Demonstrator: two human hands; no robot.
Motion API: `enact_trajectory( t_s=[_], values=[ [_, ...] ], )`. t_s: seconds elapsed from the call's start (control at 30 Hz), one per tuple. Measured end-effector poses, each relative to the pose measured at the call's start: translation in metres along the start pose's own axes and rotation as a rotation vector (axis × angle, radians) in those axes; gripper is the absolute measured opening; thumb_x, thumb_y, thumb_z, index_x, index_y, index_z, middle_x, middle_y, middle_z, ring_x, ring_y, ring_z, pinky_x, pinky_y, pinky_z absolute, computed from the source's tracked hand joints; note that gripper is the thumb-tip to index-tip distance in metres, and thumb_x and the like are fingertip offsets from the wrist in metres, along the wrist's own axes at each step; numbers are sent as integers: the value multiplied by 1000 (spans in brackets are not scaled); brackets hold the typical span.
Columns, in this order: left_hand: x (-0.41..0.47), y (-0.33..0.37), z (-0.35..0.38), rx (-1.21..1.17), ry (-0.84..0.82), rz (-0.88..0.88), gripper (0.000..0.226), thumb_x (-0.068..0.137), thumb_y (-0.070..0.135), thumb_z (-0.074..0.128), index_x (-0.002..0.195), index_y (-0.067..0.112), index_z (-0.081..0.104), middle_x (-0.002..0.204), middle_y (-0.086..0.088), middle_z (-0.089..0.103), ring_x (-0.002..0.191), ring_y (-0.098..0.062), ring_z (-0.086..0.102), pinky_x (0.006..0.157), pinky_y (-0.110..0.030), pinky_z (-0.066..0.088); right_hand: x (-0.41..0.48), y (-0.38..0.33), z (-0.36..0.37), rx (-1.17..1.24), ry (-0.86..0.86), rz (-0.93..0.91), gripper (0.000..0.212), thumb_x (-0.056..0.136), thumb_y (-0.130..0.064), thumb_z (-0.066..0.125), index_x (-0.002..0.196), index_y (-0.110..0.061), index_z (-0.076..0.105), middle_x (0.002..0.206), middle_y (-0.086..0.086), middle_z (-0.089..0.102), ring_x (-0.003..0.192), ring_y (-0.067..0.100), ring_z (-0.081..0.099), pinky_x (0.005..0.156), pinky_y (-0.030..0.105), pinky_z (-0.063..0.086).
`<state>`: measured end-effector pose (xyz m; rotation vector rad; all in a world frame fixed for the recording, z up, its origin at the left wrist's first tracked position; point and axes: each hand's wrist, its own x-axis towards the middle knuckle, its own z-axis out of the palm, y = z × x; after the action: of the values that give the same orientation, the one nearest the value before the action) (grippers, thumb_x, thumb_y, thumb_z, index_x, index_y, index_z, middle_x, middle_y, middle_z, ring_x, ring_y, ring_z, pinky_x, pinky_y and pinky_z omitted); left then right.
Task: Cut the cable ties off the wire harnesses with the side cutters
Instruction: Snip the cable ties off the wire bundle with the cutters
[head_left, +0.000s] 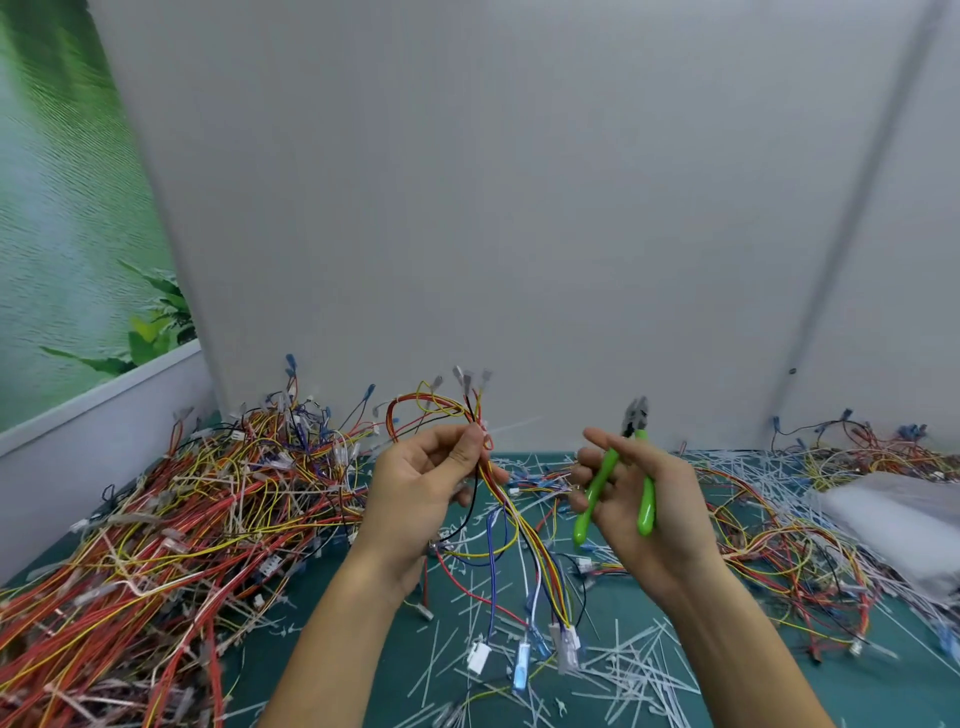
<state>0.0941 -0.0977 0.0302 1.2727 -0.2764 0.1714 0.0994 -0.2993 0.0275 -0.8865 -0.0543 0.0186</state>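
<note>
"Holding what, that left hand (415, 483)?"
"A wire harness (519, 525). The fingers and thumb pinch it near the top, up above the green mat (363, 649). Its plugs hang down low."
"Where is the cable tie (514, 427)?"
"A thin white one pokes out by the pinching fingers."
"And the right hand (654, 499)?"
"It curls round the side cutters (647, 499), beside the harness, not touching. The green handles are spread apart."
"What's on the left?"
"A big pile of harnesses (182, 519). Cut ties (628, 670) lie on the mat."

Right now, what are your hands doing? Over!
Left hand grips harness. Right hand holds cutters, clear of the wires. White tie by left thumb, seemingly uncut. Nothing between.
</note>
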Motion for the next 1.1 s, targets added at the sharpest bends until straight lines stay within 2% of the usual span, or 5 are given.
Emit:
enact_trajectory(
  t_s=[0.27,0.47,0.63,0.83,1.1],
  values=[
    [1,0,-1,12,10,-13,13,83,36,72,85,24,76,82,-12,75,84,-26,72,54,-21,46,-7,0,1,322,-270,149,52,93,-20,50,137,7,51,88,10,60,65,19,57,53,28,49],
    [3,-1,0,-9,30,0,21,72,41,78,84,23,80,77,-4,75,68,-16,61,55,-22,46,-19,3,3,-237,-762,349,58,96,-28,63,141,7,51,97,17,61,67,28,62,59,37,50],
    [4,-1,-4,11,59,-2,23,70,39,79,78,18,80,76,-2,74,61,-7,61,54,-19,45,-20,10,5,-337,-770,370,54,96,-24,65,139,6,51,96,18,62,64,26,58,58,36,47],
    [2,1,-7,44,-27,-11,24,75,43,77,78,20,78,80,-15,75,74,-20,72,62,-25,50,-18,5,2,-308,-701,334,54,93,-24,69,136,6,56,95,20,60,61,26,56,56,35,48],
    [4,-3,-8,36,-48,6,25,74,45,77,77,19,78,77,-5,74,72,-17,71,65,-29,50,-20,4,3,-393,-677,307,50,92,-25,67,133,2,59,93,19,61,59,25,54,56,34,43]
  ],
)
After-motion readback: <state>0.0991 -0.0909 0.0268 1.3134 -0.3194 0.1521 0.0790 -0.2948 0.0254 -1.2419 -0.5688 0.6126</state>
